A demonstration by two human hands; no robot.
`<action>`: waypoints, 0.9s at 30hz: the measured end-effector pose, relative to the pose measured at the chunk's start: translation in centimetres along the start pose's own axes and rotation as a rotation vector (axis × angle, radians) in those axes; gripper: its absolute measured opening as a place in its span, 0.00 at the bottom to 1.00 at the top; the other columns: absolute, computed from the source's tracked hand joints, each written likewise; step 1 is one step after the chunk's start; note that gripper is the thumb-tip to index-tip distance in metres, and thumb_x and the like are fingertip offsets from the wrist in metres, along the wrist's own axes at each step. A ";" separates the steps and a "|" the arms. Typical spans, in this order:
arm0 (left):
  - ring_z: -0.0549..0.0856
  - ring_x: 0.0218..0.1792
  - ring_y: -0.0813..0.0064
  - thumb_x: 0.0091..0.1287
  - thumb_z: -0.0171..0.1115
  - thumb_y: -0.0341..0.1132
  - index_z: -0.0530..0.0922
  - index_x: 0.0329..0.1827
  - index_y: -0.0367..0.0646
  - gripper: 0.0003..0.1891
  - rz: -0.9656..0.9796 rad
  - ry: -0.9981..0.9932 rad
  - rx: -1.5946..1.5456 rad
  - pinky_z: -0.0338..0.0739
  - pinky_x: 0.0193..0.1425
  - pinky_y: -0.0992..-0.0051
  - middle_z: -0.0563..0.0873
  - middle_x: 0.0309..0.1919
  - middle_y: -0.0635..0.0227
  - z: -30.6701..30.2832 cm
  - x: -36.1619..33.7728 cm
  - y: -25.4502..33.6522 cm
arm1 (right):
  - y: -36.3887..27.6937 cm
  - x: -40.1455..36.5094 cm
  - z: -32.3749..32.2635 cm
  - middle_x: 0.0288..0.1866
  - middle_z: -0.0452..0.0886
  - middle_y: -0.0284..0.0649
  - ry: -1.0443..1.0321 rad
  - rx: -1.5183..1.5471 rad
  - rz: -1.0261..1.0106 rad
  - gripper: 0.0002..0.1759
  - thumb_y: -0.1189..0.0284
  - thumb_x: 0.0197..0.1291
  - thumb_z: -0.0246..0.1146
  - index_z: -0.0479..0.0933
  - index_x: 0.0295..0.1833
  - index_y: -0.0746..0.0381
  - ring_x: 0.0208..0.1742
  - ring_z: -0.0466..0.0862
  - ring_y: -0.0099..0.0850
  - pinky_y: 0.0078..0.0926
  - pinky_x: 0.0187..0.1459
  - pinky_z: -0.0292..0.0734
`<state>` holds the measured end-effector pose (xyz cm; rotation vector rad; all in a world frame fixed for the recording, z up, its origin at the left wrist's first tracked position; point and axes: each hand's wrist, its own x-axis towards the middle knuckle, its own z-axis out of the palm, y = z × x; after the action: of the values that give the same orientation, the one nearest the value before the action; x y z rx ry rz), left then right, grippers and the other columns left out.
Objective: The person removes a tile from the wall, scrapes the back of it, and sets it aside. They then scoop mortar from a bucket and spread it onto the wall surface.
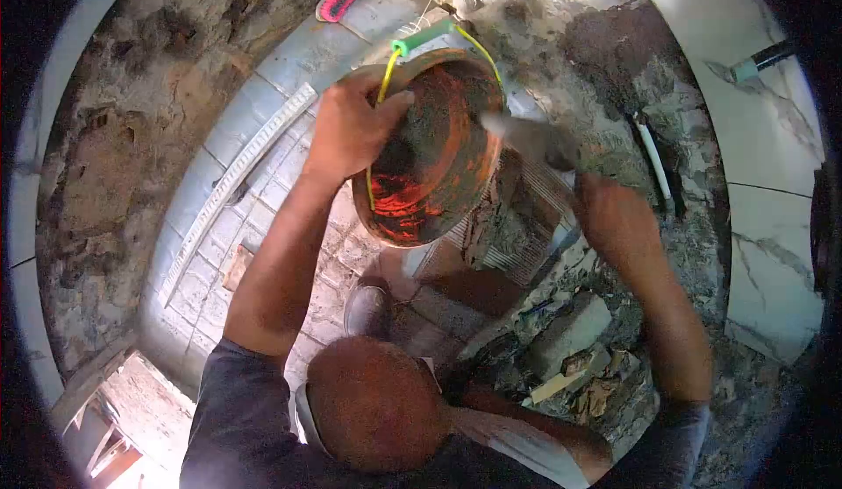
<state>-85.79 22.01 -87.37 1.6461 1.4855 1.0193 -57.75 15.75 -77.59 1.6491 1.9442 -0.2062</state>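
My left hand grips the rim of a round bucket, its thumb over the edge. The bucket is tilted so its inside faces me, with grey mortar residue and reddish-orange streaks on the walls. Its yellow wire handle has a green grip. My right hand is closed around a trowel, blurred by motion, whose tip reaches the bucket's right edge. Below and between them lies a slab with combed grey mortar, its ridges plain to see, partly hidden by the bucket.
A pink brush lies at the top. A long pale notched strip runs along the left floor. A white-handled tool rests on the right, near another tool on marbled tile. Rubble and broken pieces lie lower right.
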 end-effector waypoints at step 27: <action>0.80 0.25 0.75 0.53 0.63 0.35 0.81 0.38 0.41 0.11 0.029 0.010 -0.055 0.74 0.32 0.72 0.82 0.23 0.62 3.6 1.6 1.6 | -1.8 3.7 3.2 0.28 0.78 0.44 -0.654 0.257 -0.044 0.21 0.59 0.61 0.53 0.71 0.47 0.68 0.28 0.80 0.31 0.30 0.27 0.77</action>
<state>-81.82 23.46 -87.41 1.6301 1.4309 1.0770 -58.68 17.05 -82.57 1.4399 1.4878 -0.9212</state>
